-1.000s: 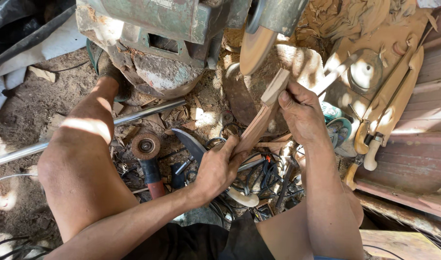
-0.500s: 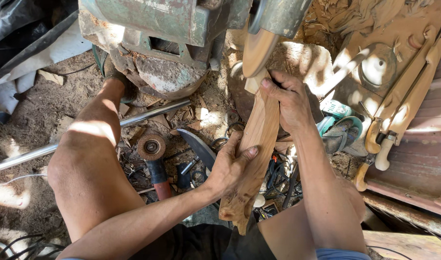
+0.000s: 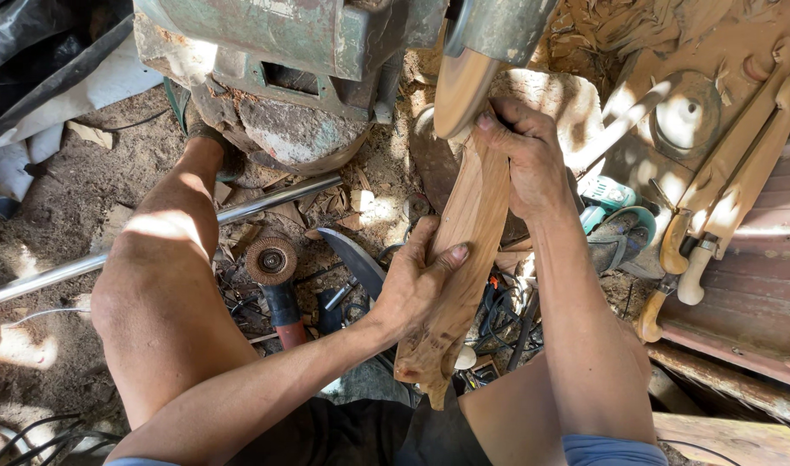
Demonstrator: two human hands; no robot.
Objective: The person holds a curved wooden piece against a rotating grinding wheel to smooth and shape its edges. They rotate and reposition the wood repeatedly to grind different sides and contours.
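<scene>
Carved wooden piece, long and curved, held lengthwise in the centre of the view, its upper end up against the sanding disc of the green bench grinder; actual contact is hard to confirm, probably touching. Right hand clenched around the upper end of the piece, just below the disc. Left hand grasping the lower half from the side, thumb laid across the face. Bare left knee raised at left. On the dirt floor under the piece: angle grinder with wire-brush wheel, curved blade, metal pipe running diagonally, and wood shavings. At right, finished wooden handles lie on a board beside a teal power tool.
</scene>
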